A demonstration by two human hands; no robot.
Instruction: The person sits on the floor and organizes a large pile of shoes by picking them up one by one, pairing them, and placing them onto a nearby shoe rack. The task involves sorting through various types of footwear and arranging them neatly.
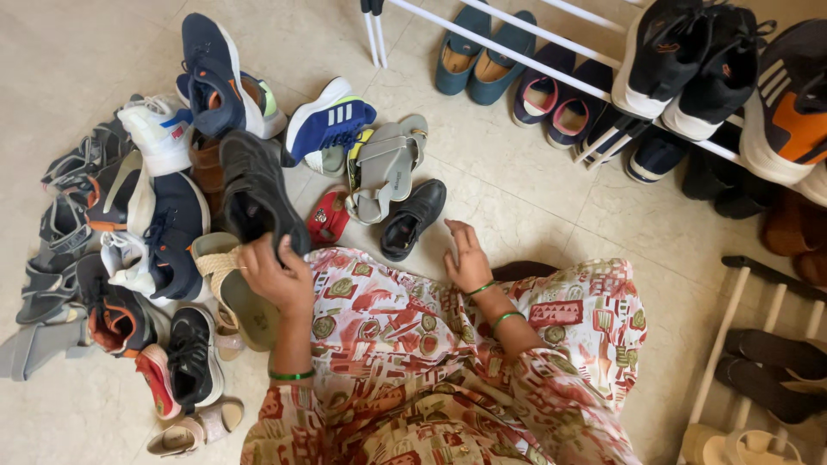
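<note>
My left hand (274, 274) grips the heel end of a large black shoe (251, 185) that lies across the top of a heap of shoes (142, 241) on the floor to my left. My right hand (466, 257) hovers with loose fingers just right of a small black shoe (412, 218), touching nothing that I can see. Both wrists wear green bangles. My lap, in red and cream patterned cloth (413, 353), fills the bottom middle. A beige woven sandal (226, 280) sits under my left hand.
A white metal shoe rack (551, 73) runs across the top right, with sneakers on it and flat shoes beneath. Grey sandals (388, 164), a blue and white sneaker (329, 120) and a red child's shoe (327, 217) lie ahead. Another rack (758, 327) stands at the right.
</note>
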